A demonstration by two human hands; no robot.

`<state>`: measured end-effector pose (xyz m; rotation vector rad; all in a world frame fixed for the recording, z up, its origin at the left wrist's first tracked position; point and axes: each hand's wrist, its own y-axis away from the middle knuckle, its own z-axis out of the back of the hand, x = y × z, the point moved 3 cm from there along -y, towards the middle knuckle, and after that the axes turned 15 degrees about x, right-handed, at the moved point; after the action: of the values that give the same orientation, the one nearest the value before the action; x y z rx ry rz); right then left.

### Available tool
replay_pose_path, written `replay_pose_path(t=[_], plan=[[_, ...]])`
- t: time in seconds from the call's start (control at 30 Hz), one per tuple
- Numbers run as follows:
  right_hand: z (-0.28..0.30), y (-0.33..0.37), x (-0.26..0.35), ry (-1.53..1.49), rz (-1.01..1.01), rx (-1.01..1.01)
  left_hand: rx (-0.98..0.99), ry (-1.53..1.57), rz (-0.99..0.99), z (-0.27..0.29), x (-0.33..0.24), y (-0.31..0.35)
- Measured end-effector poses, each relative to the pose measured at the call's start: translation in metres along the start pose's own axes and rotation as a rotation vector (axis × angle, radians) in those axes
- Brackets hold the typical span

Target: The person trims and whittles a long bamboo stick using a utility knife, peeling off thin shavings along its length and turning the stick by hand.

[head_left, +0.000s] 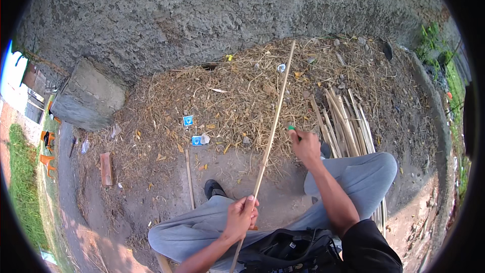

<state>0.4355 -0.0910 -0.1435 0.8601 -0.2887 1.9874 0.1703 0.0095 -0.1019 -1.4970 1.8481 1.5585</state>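
**Bamboo strip in hand, stack of strips alongside: work judged to be part-way**

The person sits low on bare ground with knees spread, facing a rough grey wall (212, 15). The left hand (241, 217) is closed around a long, thin bamboo strip (273, 131), gripping it near its lower end. The strip runs from beside the person's lap up and away over a heap of dry shavings and straw-like litter (237, 101), its far tip lying close to the foot of the wall.

The right hand (305, 146) is closed on a small tool with a green handle (291, 128); the blade, if any, cannot be made out. This hand sits just to the right of the strip, near its middle, and contact between tool and strip cannot be confirmed.

To the right, partly under the right knee, lies a stack of similar pale strips (346, 121), laid roughly parallel. One further short stick (189, 177) lies on the earth near the left foot. A concrete block (88, 96) stands at the left by the wall.

Assessment: the depth of litter and the stacked strips suggest a good deal of stripping is done. Whether the stack is finished or awaiting work cannot be told. The strip in hand appears to be mid-working.
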Motion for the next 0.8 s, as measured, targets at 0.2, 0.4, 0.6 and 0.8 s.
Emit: replay_pose_path(t=[0.2,0.4,0.6,0.8], plan=[[0.008,0.008,0.004,-0.246,0.073,-0.262,0.081,0.214,0.043,0.006,-0.024,-0.004],[-0.014,0.056,0.066,-0.291,0.495,-0.011,0.079,0.314,0.045,0.028,-0.028,-0.012],[-0.026,0.073,0.081,-0.058,0.563,0.084,0.083,0.285,0.051,0.026,-0.021,-0.014],[-0.029,0.065,0.077,0.079,0.494,-0.025,0.075,0.294,0.077,0.023,-0.025,-0.018]])
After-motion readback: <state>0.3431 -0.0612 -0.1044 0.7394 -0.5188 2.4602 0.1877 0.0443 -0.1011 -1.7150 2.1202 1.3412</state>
